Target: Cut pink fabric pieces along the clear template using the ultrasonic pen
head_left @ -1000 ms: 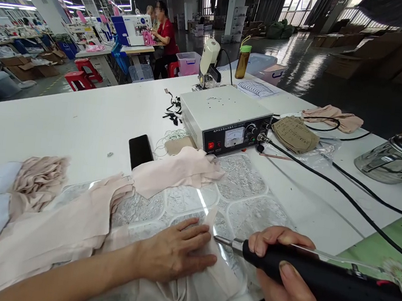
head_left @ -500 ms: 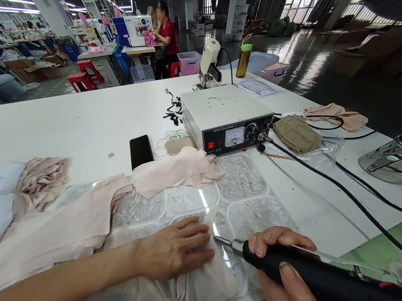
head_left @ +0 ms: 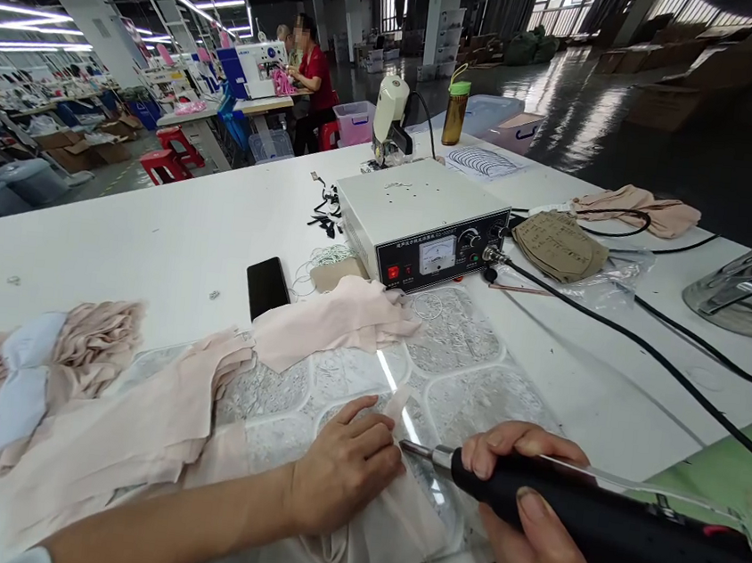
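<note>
My left hand point(head_left: 350, 476) lies over a thin beige fabric piece point(head_left: 404, 522), its fingers slightly bent and pressing the cloth down. A narrow strip of that fabric sticks up past the fingertips. In my right hand point(head_left: 536, 513) is a black handheld ultrasonic welder point(head_left: 618, 531), with my fingers and thumb wrapped round its body. Its pointed metal tip point(head_left: 417, 450) is beside the left fingertips, at the fabric's edge; whether it touches cannot be made out. Under the cloth lies a clear-topped, stone-patterned mat point(head_left: 468, 332).
Pale pink fabric stacks point(head_left: 124, 434) lie left, near a bundle tied with a white band point(head_left: 26, 379). Behind are a phone point(head_left: 268, 288), a control box point(head_left: 423, 215) and a cable point(head_left: 612, 338). A steel mug point(head_left: 748, 285) stands right. Two people sit at sewing machines beyond.
My left hand has shifted slightly right and its fingers have drawn in and bent more. The welder's tip stays almost where it was. The camera view has turned a little left.
</note>
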